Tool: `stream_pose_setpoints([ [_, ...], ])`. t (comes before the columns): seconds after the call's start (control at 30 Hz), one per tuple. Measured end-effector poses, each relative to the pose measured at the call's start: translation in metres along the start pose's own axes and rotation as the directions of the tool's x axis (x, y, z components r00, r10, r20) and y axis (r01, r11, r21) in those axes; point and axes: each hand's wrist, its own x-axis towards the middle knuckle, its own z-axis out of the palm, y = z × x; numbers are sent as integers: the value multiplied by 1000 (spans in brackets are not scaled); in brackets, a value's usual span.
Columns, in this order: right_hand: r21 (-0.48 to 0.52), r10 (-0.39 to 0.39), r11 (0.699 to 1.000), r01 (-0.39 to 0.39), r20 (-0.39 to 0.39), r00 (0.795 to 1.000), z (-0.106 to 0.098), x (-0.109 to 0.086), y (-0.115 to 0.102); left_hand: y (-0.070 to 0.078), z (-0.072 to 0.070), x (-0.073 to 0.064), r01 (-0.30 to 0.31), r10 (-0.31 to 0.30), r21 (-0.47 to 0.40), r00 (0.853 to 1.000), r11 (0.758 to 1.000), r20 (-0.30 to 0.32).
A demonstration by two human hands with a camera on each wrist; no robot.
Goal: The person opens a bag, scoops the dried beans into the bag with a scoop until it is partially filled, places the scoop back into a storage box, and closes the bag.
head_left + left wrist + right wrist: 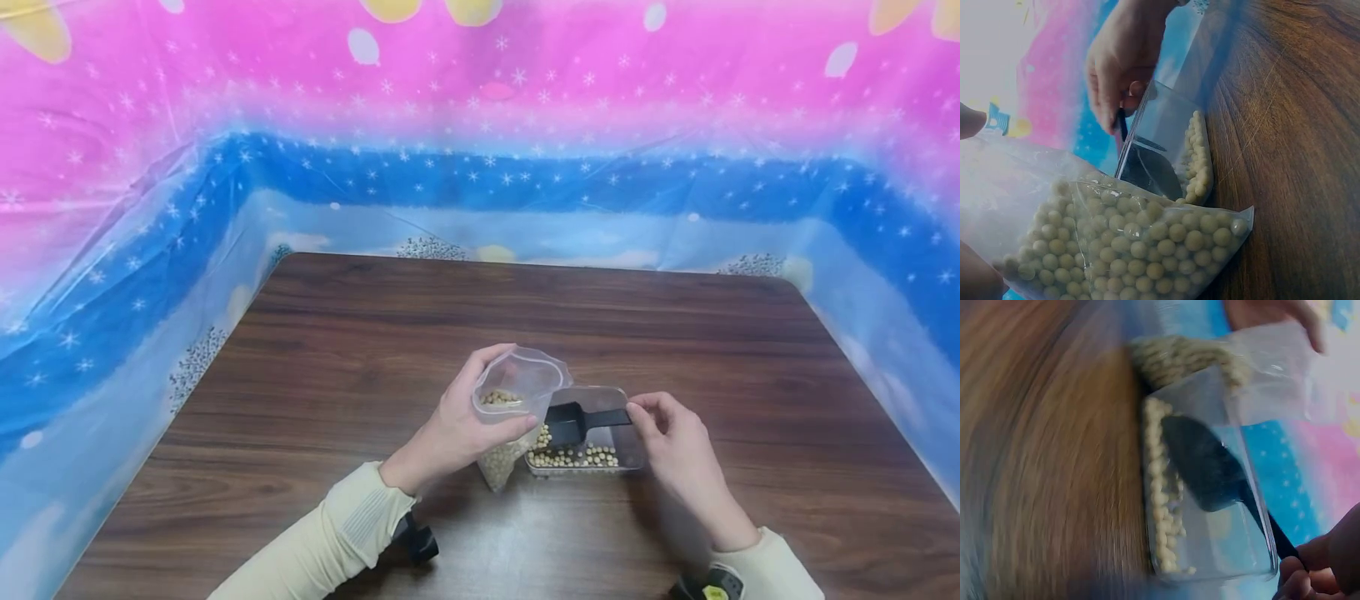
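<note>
My left hand (459, 423) holds an upright clear plastic bag (500, 468) by its upper part, thumb on the near side, and the bag's mouth gapes. Round pale beans (1154, 250) fill the bag's lower part. Just right of it stands a clear rectangular plastic container (632, 454) with a layer of the same beans (1161, 494) over its bottom. A black scoop (567, 423) is inside the container, above those beans. My right hand (684, 450) pinches the end of its handle at the container's right side. Whether the scoop carries any beans I cannot tell.
Beneath everything is a dark wood-grain table (360, 333). A pink and blue patterned cloth (480, 183) surrounds its back and sides. Black wrist devices (417, 543) sit under both sleeves, low over the table.
</note>
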Motion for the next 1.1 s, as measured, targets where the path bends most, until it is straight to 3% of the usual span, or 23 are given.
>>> stream_pose_setpoints([
  [0.1,127,97,986,-107,81,992,-2,4,7,0,0,0,2,-2,4,1000,1000,-1],
  [0.17,222,158,958,-183,127,979,-4,6,11,-1,0,0,-3,3,8,1000,1000,1],
  [0.27,353,227,894,-274,169,959,-5,9,17,-1,0,0,-8,8,3,1000,1000,1],
  [0.4,534,273,776,-335,194,942,-9,12,25,-1,0,-1,-7,7,-4,1000,1000,1],
  [0.6,789,231,551,-270,167,959,-31,14,19,-2,0,-1,-13,13,-16,1000,1000,13],
  [0.73,870,168,469,-153,83,982,-53,17,5,-1,0,-1,-15,15,-9,1000,1000,10],
  [0.93,892,34,453,3,-21,999,-76,21,-25,-1,-1,-1,-17,17,-3,1000,1000,8],
  [1.1,865,-3,495,81,-91,996,-77,17,-52,-2,-2,0,-25,25,-3,1000,1000,14],
])
